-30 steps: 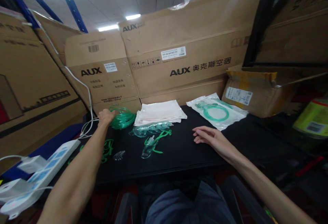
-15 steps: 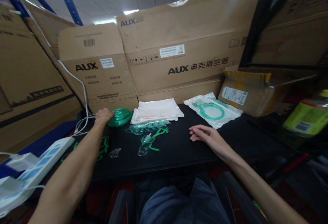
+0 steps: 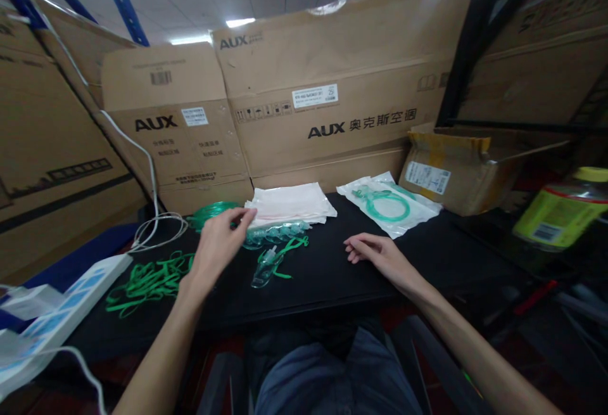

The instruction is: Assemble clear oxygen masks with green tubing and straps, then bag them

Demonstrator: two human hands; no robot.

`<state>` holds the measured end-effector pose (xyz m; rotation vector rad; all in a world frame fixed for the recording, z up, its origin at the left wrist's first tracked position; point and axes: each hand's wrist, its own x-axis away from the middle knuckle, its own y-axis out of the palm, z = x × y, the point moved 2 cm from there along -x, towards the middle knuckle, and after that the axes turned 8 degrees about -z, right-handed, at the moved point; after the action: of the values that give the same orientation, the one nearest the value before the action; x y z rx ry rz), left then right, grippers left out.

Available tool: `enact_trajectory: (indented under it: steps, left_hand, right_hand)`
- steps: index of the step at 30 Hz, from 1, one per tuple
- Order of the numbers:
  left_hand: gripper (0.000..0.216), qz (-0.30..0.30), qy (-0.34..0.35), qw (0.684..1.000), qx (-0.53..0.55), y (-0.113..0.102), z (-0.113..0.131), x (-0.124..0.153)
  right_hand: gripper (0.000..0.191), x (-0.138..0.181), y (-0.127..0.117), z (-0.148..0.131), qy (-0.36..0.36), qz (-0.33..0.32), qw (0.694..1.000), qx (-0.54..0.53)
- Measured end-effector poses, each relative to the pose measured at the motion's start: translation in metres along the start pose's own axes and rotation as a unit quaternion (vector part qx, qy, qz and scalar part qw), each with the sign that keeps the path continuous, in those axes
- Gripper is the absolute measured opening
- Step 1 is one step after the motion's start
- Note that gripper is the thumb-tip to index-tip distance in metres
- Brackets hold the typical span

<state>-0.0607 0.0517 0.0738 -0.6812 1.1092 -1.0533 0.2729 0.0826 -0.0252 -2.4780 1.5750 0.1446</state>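
My hands over the black table's mask parts

My left hand hovers, fingers loosely curled and holding nothing, just before the coiled green tubing and clear masks; my right hand rests flat, fingers spread, on the black table.

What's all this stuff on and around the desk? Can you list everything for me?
table: one, black, centre
coiled tubing: one bundle, green, back left
elastic straps: a heap, green, left
clear masks: a row, in front of the bags
single mask: one, clear with green strap, centre
empty bags: a stack, whitish, back centre
packed tubing bag: green coil inside, back right
cardboard boxes: several, brown, behind
power strip: white, far left
bottle: yellow-green, right
left hand: lifted near the masks, grip unclear
right hand: resting open on the table
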Motion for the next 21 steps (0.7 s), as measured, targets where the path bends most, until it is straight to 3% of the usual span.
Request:
enact_trajectory:
  steps: [3,7,10,15,21]
  left_hand:
    - [0.045,-0.089,0.053,0.995,-0.008,0.02,0.016,0.039]
    - [0.043,-0.132,0.045,0.989,-0.054,0.039,0.012,0.068]
    - [0.036,-0.125,0.084,0.988,-0.039,0.044,0.019,0.077]
    - [0.037,-0.107,0.161,0.98,0.047,0.052,0.053,0.083]
    - [0.039,-0.053,0.22,0.964,0.138,0.08,0.072,0.083]
  right_hand:
    - [0.049,-0.001,-0.002,0.002,-0.007,-0.011,1.0,0.024]
    - [0.044,0.0,0.004,-0.002,-0.014,-0.01,0.999,0.046]
    - [0.04,0.006,0.025,-0.012,-0.019,-0.015,0.998,0.054]
    - [0.031,0.009,0.072,-0.026,-0.057,-0.014,0.994,0.095]
    - [0.042,-0.003,0.09,-0.014,-0.023,0.0,0.995,-0.095]
